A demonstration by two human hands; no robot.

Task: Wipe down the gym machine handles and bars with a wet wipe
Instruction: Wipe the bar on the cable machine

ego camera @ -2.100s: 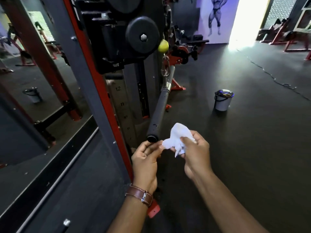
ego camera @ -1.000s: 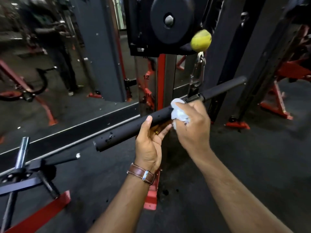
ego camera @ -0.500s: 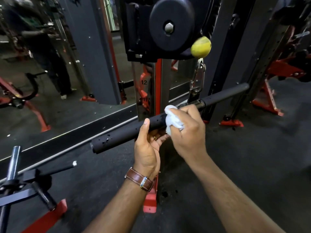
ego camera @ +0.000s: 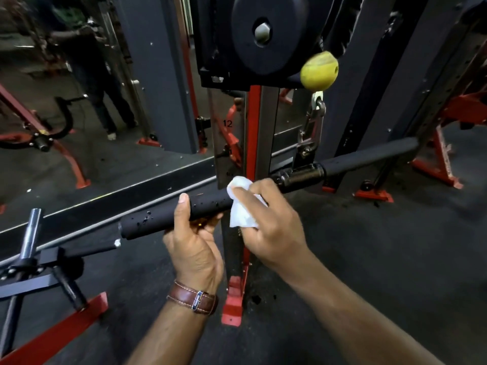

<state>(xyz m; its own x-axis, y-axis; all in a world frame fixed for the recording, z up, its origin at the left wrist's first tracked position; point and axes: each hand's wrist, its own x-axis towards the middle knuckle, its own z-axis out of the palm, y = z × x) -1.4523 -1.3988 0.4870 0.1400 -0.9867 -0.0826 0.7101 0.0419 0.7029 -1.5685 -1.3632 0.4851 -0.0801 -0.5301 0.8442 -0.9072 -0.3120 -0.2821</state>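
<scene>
A long black foam-covered bar (ego camera: pixel 168 219) runs across the middle, its left end lower and nearer, its right end higher and farther. A metal carabiner clip (ego camera: pixel 311 127) joins the bar's middle to a yellow-green stopper ball (ego camera: pixel 319 71) above it, which sits just right of a round black pulley wheel (ego camera: pixel 268 32). The left hand (ego camera: pixel 193 243) grips the bar from below, left of the right hand (ego camera: pixel 268 222), which holds a crumpled white wet wipe (ego camera: pixel 241 204) against the bar. Behind the hands stands a red upright post (ego camera: pixel 254 133); at far left, a steel plate peg (ego camera: pixel 30 233) rises from the floor frame.
</scene>
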